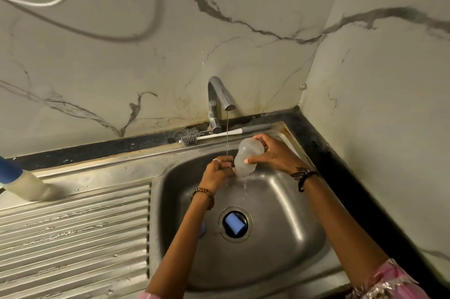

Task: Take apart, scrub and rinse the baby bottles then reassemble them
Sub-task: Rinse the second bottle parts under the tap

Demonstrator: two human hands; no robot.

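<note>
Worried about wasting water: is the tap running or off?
Running. A thin stream falls from the tap spout past the bottle held in the right hand, onto the left hand.

Two bare forearms are seen, with the sink [280, 274] taken as landmark. On the wrist of the left hand [215, 172], over the sink's left half, a bracelet of round brown beads [204, 195] is worn, and a thin pale ring [216, 160] is seen on one finger. On the wrist of the right hand [272, 155], toward the sink's back right corner, dark thread bands [303, 175] are tied, with loose ends hanging. A small dark mark is visible on the back of that hand, and the nails appear painted pale pink. At the sink's front edge, pink sleeves are seen: a plain edge on the left [148, 295], and a silvery, shiny trim on the right [387, 281].
</note>
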